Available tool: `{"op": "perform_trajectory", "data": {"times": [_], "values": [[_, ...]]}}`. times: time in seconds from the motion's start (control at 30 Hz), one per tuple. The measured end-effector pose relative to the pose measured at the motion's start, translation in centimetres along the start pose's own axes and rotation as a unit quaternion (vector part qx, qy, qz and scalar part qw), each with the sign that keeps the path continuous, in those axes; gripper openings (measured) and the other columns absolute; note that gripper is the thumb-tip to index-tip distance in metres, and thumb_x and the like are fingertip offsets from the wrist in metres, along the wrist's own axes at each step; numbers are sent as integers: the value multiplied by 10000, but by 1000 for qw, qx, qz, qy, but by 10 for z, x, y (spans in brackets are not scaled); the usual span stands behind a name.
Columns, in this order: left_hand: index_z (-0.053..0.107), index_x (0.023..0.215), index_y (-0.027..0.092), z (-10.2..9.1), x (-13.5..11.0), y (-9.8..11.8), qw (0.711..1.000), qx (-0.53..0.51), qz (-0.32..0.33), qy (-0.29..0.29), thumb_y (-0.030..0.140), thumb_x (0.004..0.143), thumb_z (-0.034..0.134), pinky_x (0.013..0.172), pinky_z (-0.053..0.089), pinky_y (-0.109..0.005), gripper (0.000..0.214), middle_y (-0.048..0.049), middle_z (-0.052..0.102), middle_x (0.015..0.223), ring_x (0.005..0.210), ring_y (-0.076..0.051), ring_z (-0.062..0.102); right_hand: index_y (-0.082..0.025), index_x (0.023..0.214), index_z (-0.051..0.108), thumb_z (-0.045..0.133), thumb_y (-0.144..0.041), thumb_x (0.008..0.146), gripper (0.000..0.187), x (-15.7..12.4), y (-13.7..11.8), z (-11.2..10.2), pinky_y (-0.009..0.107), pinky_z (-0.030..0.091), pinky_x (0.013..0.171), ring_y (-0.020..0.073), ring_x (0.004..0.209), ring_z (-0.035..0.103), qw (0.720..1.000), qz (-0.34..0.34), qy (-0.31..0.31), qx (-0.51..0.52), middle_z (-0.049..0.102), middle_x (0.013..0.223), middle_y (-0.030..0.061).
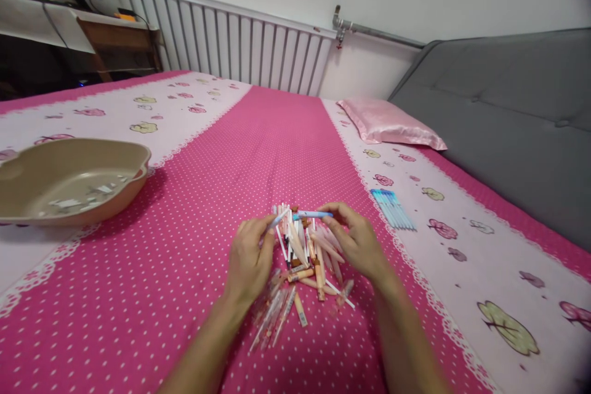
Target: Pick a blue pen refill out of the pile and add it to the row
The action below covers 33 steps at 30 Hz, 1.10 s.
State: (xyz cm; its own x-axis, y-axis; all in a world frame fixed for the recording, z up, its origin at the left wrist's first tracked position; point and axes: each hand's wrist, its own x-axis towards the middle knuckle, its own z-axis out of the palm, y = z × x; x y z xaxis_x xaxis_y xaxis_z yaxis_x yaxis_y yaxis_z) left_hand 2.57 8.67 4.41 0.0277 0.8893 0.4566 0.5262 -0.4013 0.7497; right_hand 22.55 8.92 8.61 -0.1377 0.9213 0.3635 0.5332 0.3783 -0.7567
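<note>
Over the middle of a pink bedspread, my left hand (252,258) is closed on a slim pale pen part (279,219), tilted up to the right. My right hand (355,240) pinches a light blue pen piece (314,215), held nearly level with its left end close to the pale part. Whether the two pieces touch, I cannot tell. Beneath both hands lies a loose heap of pen parts (318,252): white sticks, pinkish barrels and orange-brown pieces. Closer to me are several clear tubes (272,320), partly hidden by my left hand.
A row of light blue pens (394,209) lies side by side to the right. On the left stands a beige basin (133,181) with small white scraps inside. A pink pillow (392,123) rests against the grey headboard (498,86). Beyond the bed is a white radiator (231,40).
</note>
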Motion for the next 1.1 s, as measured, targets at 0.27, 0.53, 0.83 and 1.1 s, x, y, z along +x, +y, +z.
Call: {"op": "perform_trajectory", "data": {"times": [0.27,0.53,0.83,1.1], "values": [[629,1083,115,2,-1,-1,995,69,61,-44,180,918,386,752,394,-354,301,-77,579,850,840,-221,492,-180,988,607,471,-275,931,175,0,2,-5,312,433,772,184,876,590,1000,-24,15,-7,649,936,43],[629,1084,111,2,-1,-1,994,72,67,-51,167,918,390,742,391,-352,297,-76,566,849,841,-219,475,-171,997,612,476,-225,929,162,-1,-5,-6,308,436,783,177,888,592,998,-36,10,-50,653,950,44],[632,1092,108,2,-2,0,994,65,64,-54,163,915,401,756,389,-351,296,-78,569,865,855,-218,481,-181,995,618,490,-220,925,152,-2,-5,-9,306,443,782,173,890,592,997,-43,14,-64,651,951,37],[630,1098,129,2,-1,1,995,52,72,-55,176,920,416,750,391,-338,281,-69,579,871,852,-208,492,-190,993,629,505,-196,914,146,-2,-9,-4,295,447,765,162,877,596,997,-55,-2,-53,660,941,30]]}}
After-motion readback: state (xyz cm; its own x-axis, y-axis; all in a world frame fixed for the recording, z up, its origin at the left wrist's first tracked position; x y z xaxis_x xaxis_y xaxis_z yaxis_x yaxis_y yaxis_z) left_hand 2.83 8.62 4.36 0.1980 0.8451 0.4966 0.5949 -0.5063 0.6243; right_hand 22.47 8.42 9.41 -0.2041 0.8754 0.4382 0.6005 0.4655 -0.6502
